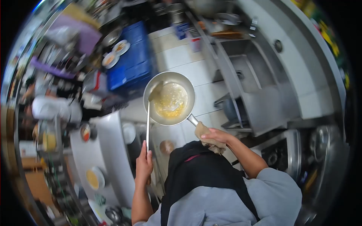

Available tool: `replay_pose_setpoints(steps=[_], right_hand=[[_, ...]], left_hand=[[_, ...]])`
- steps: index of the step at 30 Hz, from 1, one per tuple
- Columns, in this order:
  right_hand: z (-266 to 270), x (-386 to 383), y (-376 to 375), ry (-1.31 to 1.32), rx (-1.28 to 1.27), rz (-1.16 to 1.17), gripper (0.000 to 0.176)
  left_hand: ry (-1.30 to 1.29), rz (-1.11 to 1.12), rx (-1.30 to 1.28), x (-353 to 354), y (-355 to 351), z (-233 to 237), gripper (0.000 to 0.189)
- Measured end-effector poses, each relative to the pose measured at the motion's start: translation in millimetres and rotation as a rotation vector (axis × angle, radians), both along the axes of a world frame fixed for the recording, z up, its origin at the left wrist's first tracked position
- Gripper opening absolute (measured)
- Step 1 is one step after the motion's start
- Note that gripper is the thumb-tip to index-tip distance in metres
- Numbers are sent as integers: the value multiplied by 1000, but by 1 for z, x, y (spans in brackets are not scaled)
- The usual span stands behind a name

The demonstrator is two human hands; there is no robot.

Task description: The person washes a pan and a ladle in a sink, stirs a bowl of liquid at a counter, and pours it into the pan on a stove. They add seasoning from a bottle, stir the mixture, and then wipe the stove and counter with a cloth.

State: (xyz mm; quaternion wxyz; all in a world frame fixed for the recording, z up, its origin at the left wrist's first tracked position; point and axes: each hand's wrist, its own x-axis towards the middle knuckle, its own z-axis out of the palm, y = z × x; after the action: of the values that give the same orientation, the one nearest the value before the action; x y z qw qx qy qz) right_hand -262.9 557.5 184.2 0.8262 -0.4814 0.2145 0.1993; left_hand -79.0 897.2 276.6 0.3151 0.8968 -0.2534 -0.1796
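Observation:
In front of my body I hold up a deep metal frying pan (191,90). Its handle is wrapped in a tan cloth (213,144), and my right hand (217,136) is closed around cloth and handle together. Yellowish bits in a shiny liquid (171,103) lie in the bottom of the pan. My left hand (143,164) grips the long handle of a ladle (148,126). The ladle's head rests inside the pan at its left wall. What exactly the food is, I cannot make out.
A blue chest (132,56) with two small plates of food (110,60) stands ahead left. At right are a steel sink (249,67) and a stove (275,156). A white counter (85,150) at left carries a bowl of yellow food (92,178). Another person (56,109) is at far left.

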Motion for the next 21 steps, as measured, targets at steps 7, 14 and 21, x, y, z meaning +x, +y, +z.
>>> replay_pose_setpoints(steps=[7,14,21], right_hand=[[7,-38,-104,-6,-72,-507,40],[-2,-51,-193,108,-102,-933,38],[-62,-21,-278,221,77,-1148,34]], left_hand=[[566,-361,31,47,-197,-2,56],[104,-828,-48,108,-425,-37,51],[624,-1129,243,154,-572,-44,54]])
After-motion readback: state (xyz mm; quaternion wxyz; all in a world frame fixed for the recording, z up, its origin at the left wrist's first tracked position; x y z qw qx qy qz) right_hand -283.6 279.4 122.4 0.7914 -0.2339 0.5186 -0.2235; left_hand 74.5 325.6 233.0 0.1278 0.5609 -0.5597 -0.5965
